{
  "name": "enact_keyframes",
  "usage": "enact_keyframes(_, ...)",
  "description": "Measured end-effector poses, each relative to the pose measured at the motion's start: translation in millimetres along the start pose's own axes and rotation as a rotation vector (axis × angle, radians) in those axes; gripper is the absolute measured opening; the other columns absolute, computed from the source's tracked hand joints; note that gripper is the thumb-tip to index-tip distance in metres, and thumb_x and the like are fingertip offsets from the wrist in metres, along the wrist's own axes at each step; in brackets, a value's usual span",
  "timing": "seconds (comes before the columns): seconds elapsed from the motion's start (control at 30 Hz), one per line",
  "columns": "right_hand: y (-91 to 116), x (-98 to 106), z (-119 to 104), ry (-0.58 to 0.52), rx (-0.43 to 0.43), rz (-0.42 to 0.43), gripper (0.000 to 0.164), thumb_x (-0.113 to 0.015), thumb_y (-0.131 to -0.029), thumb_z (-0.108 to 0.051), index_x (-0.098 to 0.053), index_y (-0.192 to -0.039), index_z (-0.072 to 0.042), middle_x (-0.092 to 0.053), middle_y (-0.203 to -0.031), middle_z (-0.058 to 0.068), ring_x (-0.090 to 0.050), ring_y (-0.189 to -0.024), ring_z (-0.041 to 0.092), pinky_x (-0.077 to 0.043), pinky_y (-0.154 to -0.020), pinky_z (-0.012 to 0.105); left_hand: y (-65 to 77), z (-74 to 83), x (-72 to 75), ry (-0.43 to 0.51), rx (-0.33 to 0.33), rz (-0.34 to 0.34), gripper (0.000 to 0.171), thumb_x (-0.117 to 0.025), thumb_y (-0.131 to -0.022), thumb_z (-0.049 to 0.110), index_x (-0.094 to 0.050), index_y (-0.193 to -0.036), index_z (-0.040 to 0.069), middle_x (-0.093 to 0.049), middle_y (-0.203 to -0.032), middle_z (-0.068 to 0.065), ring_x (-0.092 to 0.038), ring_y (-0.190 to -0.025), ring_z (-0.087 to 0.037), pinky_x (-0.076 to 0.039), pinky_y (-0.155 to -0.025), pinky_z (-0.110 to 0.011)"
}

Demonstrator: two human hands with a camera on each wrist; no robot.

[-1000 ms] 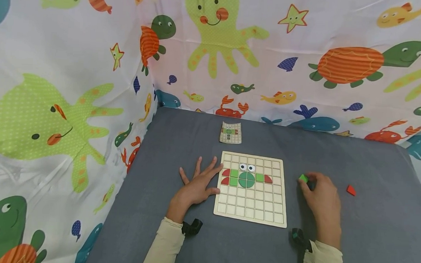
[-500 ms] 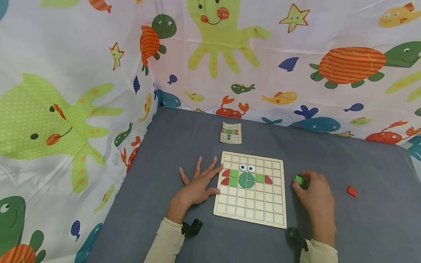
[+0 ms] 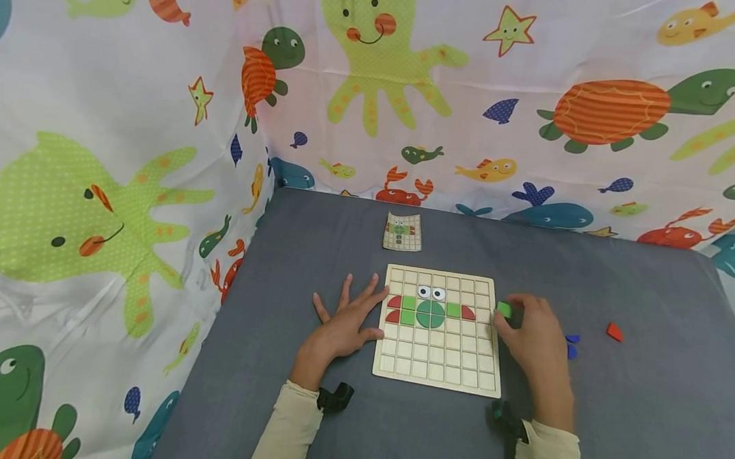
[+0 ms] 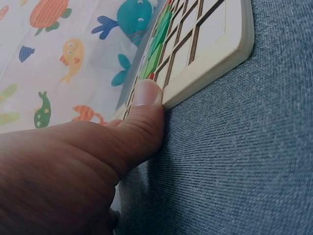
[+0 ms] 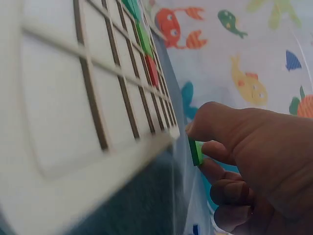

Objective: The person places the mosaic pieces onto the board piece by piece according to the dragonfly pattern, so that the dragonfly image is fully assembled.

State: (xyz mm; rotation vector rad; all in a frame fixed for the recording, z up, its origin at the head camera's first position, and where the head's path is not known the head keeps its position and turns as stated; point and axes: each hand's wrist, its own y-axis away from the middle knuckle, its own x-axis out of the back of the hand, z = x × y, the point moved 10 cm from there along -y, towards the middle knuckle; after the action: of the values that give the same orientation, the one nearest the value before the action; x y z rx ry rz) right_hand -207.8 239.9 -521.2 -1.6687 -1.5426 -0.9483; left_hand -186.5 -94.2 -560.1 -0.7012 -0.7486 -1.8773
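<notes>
Sea-creature curtain (image 3: 433, 133) behind a grey desk (image 3: 318, 241), my left hand (image 3: 340, 329) spread against the left edge of the grid board (image 3: 442, 356), my right hand (image 3: 536, 338) pinching a green tile (image 3: 504, 309) near its right edge, red tile (image 3: 614, 331) farther right.

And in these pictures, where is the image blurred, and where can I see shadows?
Right wrist view: the near part of the board is blurred, the green piece clearer; head view: a soft shadow on the table beside the right sleeve; left wrist view: a dark shadow under the left hand.
</notes>
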Motion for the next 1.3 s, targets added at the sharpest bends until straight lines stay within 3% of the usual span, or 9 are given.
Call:
enact_keyframes(0.17, 6, -10, -15, -0.019, 0.047, -0.030, 0.045, -0.069, -0.101, -0.030, -0.063, -0.136, -0.002, -0.058, -0.134, 0.026, -0.064, -0.109, 0.045, -0.055, -0.082, 0.064, 0.1, 0.6, 0.2, 0.006, -0.008, 0.004, 0.086, -0.075, -0.096, 0.035, -0.029, -0.169, 0.034, -0.010, -0.178, 0.008, 0.018, -0.162, -0.033, 0.032, -0.106, -0.079)
enact_keyframes(0.37, 15, -17, -30, -0.059, 0.092, -0.036, 0.046, -0.073, -0.100, -0.032, -0.063, -0.135, -0.005, -0.060, -0.132, 0.021, -0.064, -0.111, 0.042, -0.055, -0.084, 0.064, -0.6, -0.4, 0.0, 0.009, -0.010, 0.003, 0.086, -0.075, -0.096, 0.036, -0.029, -0.169, 0.035, -0.010, -0.178, 0.008, 0.018, -0.162, -0.033, 0.032, -0.106, -0.079)
enact_keyframes(0.63, 31, -30, -50, -0.047, 0.150, -0.005, 0.037, -0.075, -0.097, -0.026, -0.065, -0.129, -0.010, -0.064, -0.123, 0.012, -0.063, -0.089, 0.028, -0.054, -0.066, 0.045, -2.0, -0.6, -0.5, -0.022, 0.025, 0.000, 0.087, -0.075, -0.095, 0.038, -0.029, -0.169, 0.037, -0.010, -0.177, 0.010, 0.017, -0.163, -0.032, 0.030, -0.108, -0.080)
enact_keyframes(0.87, 41, -41, -63, -0.052, 0.186, 0.001, 0.040, -0.078, -0.096, -0.025, -0.063, -0.129, -0.007, -0.066, -0.121, 0.010, -0.069, -0.104, 0.032, -0.059, -0.079, 0.055, -1.7, 6.3, 2.1, -0.061, 0.088, 0.005, 0.089, -0.078, -0.092, 0.035, -0.031, -0.168, 0.037, -0.014, -0.177, 0.011, 0.012, -0.164, -0.032, 0.025, -0.109, -0.083)
enact_keyframes(1.3, 45, -45, -68, -0.024, 0.218, 0.026, 0.046, -0.084, -0.094, -0.028, -0.061, -0.129, -0.009, -0.067, -0.117, 0.008, -0.071, -0.098, 0.031, -0.059, -0.071, 0.054, -0.4, 18.5, 8.5, -0.148, 0.198, 0.074, 0.089, -0.083, -0.085, 0.031, -0.043, -0.164, 0.035, -0.025, -0.175, 0.009, -0.006, -0.165, -0.034, 0.006, -0.103, -0.096)
